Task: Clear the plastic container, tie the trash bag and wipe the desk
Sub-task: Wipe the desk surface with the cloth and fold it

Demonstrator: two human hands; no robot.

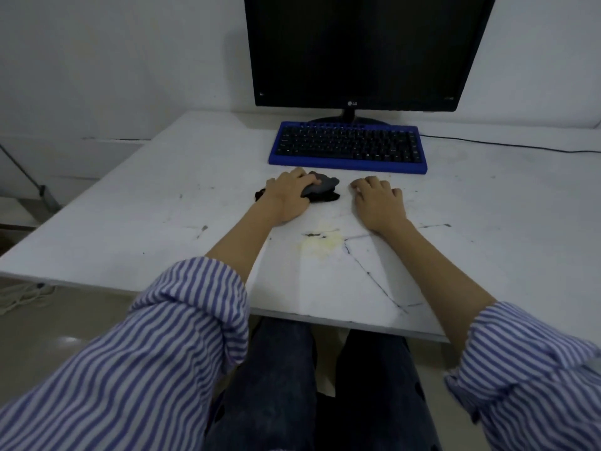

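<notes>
My left hand [287, 198] presses down on a dark grey cloth [323, 188] bunched on the white desk [130, 203], just in front of the keyboard. Its fingers curl over the cloth. My right hand [379, 201] lies flat on the desk to the right of the cloth, palm down, fingers slightly apart, holding nothing. A yellowish stain [322, 244] marks the desk between my forearms, near dark scratch lines. No plastic container or trash bag is in view.
A blue-framed keyboard [348, 146] sits behind the hands, with a black monitor [361, 50] behind it. A black cable [507, 145] runs off to the right along the desk. White cord [22, 296] lies on the floor at left.
</notes>
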